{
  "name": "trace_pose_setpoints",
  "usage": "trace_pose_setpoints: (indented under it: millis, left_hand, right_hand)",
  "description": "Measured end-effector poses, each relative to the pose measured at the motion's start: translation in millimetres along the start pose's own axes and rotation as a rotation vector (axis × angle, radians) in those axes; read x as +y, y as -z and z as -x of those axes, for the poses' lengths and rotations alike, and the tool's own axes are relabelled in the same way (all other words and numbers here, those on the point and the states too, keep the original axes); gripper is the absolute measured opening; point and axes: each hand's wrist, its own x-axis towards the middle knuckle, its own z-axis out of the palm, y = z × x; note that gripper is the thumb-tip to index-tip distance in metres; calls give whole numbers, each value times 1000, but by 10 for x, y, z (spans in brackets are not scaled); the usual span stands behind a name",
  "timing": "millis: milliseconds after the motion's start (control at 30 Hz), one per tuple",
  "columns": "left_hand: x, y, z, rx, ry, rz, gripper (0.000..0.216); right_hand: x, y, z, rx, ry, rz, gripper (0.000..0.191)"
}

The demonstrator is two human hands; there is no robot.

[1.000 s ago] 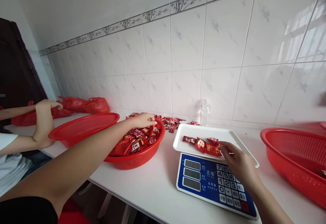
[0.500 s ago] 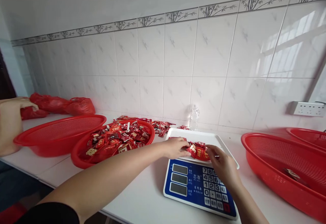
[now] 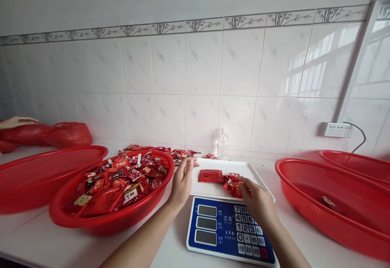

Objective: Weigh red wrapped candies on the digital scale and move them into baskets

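A white-and-blue electronic scale (image 3: 224,229) with a white tray (image 3: 210,189) stands before me. On the tray lie a flat red packet (image 3: 210,175) and a small heap of red-wrapped candies (image 3: 232,184). My right hand (image 3: 257,201) has its fingers curled on the right side of these candies, partly covering them. Beside the tray's left edge, my left hand (image 3: 182,181) is raised with its fingers stretched out and nothing in it. To its left sits a red basket (image 3: 57,209) heaped with mixed wrapped candies (image 3: 122,178).
Another red basket (image 3: 45,160) stands at far left, near red plastic bags (image 3: 70,134) and another person's hand (image 3: 20,121). Loose candies (image 3: 183,154) and a clear bottle (image 3: 223,142) line the wall. At right, a red basket (image 3: 304,211) holds one dark packet (image 3: 328,203).
My left hand has let go of the candies and moved left to the tray's edge, uncovering the flat packet. My right hand stays at the candies. The view has turned slightly right.
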Motion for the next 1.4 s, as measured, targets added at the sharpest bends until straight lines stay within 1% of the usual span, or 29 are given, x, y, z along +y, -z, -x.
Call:
trace_pose_setpoints:
  millis: [100, 167, 233, 300, 367, 400, 433, 467, 567, 633, 733, 800, 933, 1000, 1200, 1300, 1400]
  left_hand:
    - [-167, 175, 102, 114, 12, -22, 32]
    - [-263, 246, 169, 148, 45, -41, 32]
    - [-320, 283, 226, 142, 82, -37, 32]
    - [-342, 299, 260, 110, 87, -15, 32]
    - [-350, 307, 267, 84, 76, 12, 31]
    - [-355, 310, 263, 77, 79, 23, 31]
    - [-361, 315, 256, 75, 87, 35, 31]
    - [-368, 319, 249, 75, 96, 45, 31]
    - [-390, 334, 231, 82, 113, 69, 32]
    - [-395, 341, 228, 80, 119, 85, 32]
    - [-388, 345, 233, 59, 119, 95, 33]
    - [-384, 343, 238, 42, 118, 88, 33]
    - [-408, 332, 242, 19, 121, 86, 31]
    - [-428, 323, 245, 4, 117, 100, 31]
    - [-457, 315, 263, -26, 88, 110, 30]
    - [-461, 318, 265, -28, 82, 108, 30]
    - [-463, 319, 260, -37, 85, 102, 30]
  right_hand:
    - [-17, -37, 1, -15, 12, 32, 34]
    - [-39, -58, 19, -26, 33, 10, 33]
    - [-58, -79, 39, -18, 42, -19, 32]
    - [-68, -103, 43, 33, 47, -27, 34]
    - [-74, -128, 21, 80, 89, 0, 36]
    - [-79, -139, -2, 80, 114, 31, 38]
    - [-86, -147, -32, 56, 125, 69, 39]
    - [-97, -151, -68, 1, 117, 107, 43]
    - [-146, -144, -208, -228, 53, 166, 59]
    - [-189, -139, -311, -334, 61, 160, 65]
    - [-263, -164, -435, -391, 94, 160, 68]
    - [-317, -194, -478, -405, 111, 160, 65]
    - [-386, -220, -492, -384, 174, 136, 41]
    - [-385, -213, -493, -353, 185, 128, 33]
    - [-340, -153, -496, -218, 166, 122, 22]
    - [-356, -98, -462, -186, 182, 94, 16]
    - [-402, -64, -433, -148, 198, 67, 15]
